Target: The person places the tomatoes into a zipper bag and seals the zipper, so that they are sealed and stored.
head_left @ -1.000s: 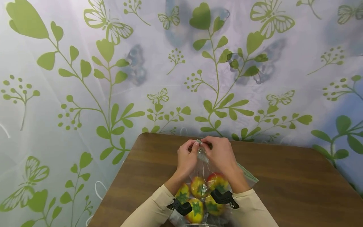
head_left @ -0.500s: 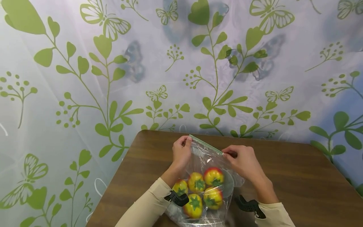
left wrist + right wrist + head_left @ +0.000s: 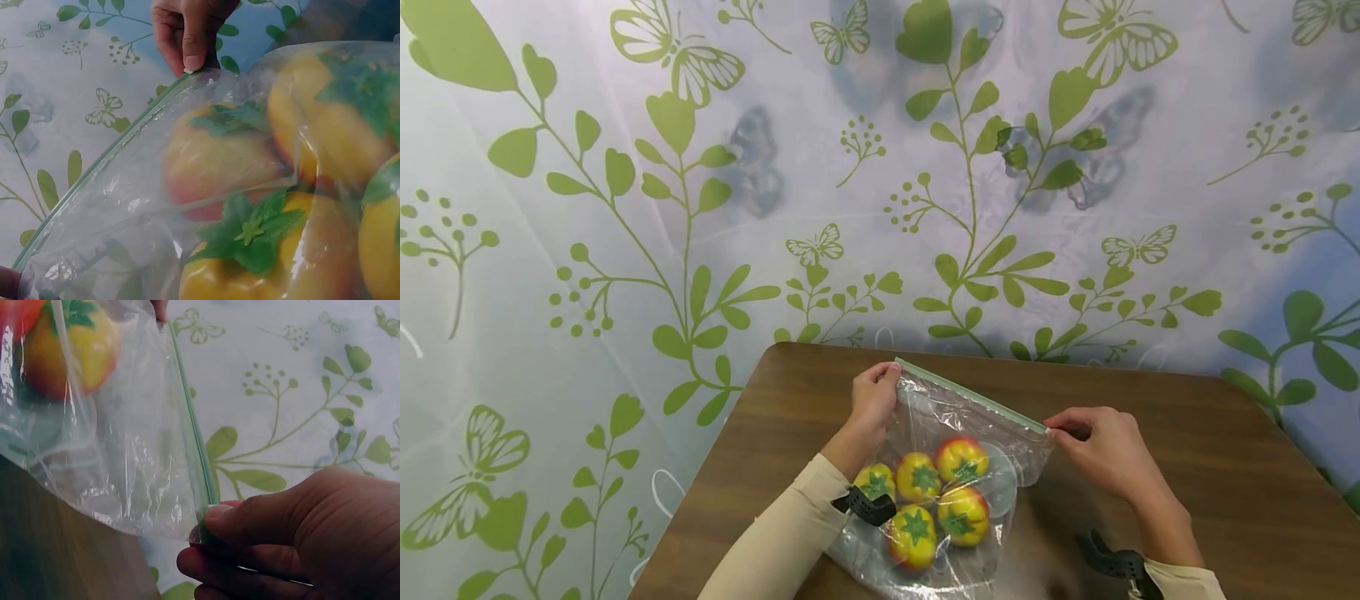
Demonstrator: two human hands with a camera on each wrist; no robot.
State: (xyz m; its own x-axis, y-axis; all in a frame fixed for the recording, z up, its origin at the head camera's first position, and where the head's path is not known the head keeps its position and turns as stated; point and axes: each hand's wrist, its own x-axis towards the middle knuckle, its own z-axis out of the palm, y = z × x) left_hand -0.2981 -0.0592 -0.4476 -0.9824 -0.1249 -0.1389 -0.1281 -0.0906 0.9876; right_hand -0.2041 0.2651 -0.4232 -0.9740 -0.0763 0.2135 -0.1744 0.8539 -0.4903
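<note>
A clear zip bag with a green strip along its mouth holds several round yellow-red fruits, each with a green star-shaped leaf top. At the bag's upper left corner my left hand pinches the end of the green strip. My right hand pinches the opposite end between thumb and fingers, as the right wrist view shows up close at the thumb. Between both hands the strip runs straight and looks pressed together. In the left wrist view the fruits lie under the plastic.
A brown wooden table lies beneath the bag. Behind it hangs a pale curtain printed with green leaves and butterflies. Black wrist mounts sit on both forearms.
My right hand has slid from beside the left hand along the green strip to the bag's right corner. The left hand stays at the left corner, and the mouth now lies stretched out.
</note>
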